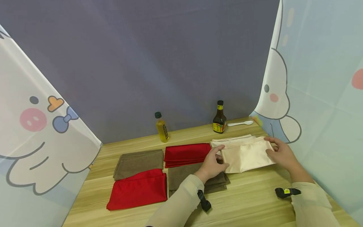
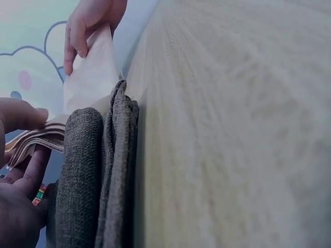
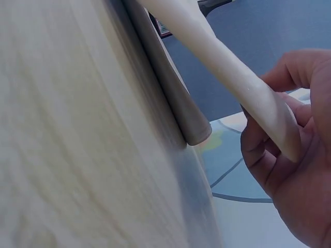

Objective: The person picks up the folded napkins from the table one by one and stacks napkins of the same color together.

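A folded cream satin cloth (image 1: 246, 157) is held at its two ends, tilted above the table. My left hand (image 1: 210, 166) pinches its left end; in the left wrist view the thumb lies over several stacked layers of the cloth, with fingers beneath. At the opposite end my right hand (image 1: 283, 154) grips the edge between thumb and fingers. The right wrist view shows the cloth (image 3: 243, 85) raised clear of another folded cloth (image 3: 178, 106) lying on the tabletop. Behind the held cloth, part of a second cream cloth (image 1: 231, 142) shows. Folded brown cloths (image 1: 182, 176) lie just below my left hand.
To the left lie a folded red cloth (image 1: 139, 190), a brown cloth (image 1: 139, 162) and another red stack (image 1: 187, 153). Along the back stand a yellow oil bottle (image 1: 162, 130) and a dark sauce bottle (image 1: 219, 118), with a white spoon (image 1: 240, 123) beside it. Fabric walls surround the wooden table (image 1: 244, 201).
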`<state>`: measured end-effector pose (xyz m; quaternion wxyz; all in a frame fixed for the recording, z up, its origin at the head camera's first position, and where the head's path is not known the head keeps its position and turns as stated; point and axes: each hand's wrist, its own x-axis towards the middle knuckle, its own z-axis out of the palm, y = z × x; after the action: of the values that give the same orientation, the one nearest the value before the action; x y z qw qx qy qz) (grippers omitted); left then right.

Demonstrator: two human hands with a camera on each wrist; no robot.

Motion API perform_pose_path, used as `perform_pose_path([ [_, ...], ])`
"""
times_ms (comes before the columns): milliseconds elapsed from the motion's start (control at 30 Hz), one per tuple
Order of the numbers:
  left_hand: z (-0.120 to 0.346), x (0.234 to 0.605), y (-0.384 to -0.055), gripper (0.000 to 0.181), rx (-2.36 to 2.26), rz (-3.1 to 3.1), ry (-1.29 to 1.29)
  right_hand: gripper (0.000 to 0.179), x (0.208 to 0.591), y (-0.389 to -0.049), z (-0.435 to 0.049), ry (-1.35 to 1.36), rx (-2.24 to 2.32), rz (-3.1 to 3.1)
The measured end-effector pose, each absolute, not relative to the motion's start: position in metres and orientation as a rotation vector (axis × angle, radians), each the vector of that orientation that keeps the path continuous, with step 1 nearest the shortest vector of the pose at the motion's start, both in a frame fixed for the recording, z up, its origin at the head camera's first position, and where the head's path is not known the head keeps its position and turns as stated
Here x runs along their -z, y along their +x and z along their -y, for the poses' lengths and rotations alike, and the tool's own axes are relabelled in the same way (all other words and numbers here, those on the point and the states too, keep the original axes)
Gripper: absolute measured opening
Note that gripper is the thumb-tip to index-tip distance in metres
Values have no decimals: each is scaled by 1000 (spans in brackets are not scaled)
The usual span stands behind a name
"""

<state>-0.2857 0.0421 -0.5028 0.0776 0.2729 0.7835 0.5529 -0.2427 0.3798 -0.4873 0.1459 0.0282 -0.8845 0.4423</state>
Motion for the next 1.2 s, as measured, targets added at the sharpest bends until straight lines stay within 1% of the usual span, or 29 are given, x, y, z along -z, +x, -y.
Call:
perform_pose_path([
  [200, -42, 501, -288, 70, -1657, -2349, 837, 70, 488, -244, -382, 213, -1302, 2583],
  [300, -42, 501, -290, 71, -1699, -2333, 835, 74, 488, -243, -382, 223, -1317, 2577],
  [767, -44, 505, -299, 71, -1783, -2363, 835, 78, 487, -246, -380, 208, -1317, 2547],
  [967, -44, 505, -301, 73, -1843, -2342, 784, 76, 488, -250, -379, 207, -1312, 2524],
  [1100, -43, 505, -302, 69, -1873, -2318, 759, 75, 488, -253, -376, 238, -1330, 2490],
  [1200, -41, 503, -303, 61, -1916, -2293, 734, 76, 487, -257, -373, 240, -1363, 2501],
])
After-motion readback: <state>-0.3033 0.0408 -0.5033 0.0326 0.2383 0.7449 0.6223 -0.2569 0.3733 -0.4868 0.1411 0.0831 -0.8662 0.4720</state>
